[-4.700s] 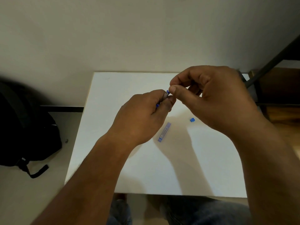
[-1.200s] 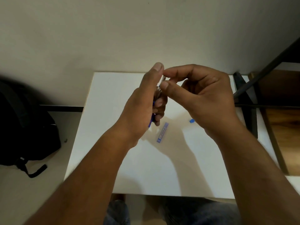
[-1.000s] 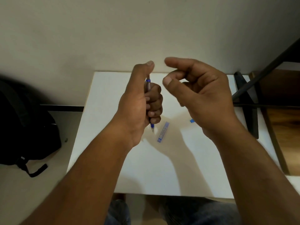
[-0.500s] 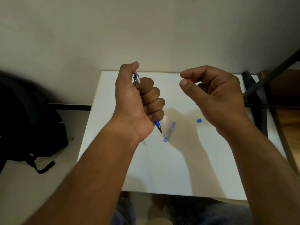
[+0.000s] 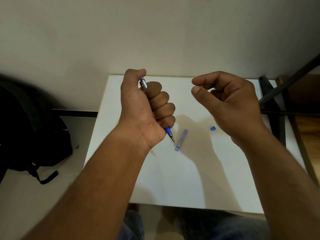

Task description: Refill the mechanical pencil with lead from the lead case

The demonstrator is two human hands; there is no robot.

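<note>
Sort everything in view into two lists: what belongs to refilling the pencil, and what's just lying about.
Part of the job:
- mechanical pencil, gripped in the left hand, tip down
- lead case, lying on the white table
- small blue cap, lying apart from the case
- right hand, fingers loosely curled, holding nothing visible

Just lying about:
- black backpack on the floor

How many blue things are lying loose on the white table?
2: the lead case near the pencil tip, and a small blue cap to its right, by the right wrist. Hands may hide more.
</note>
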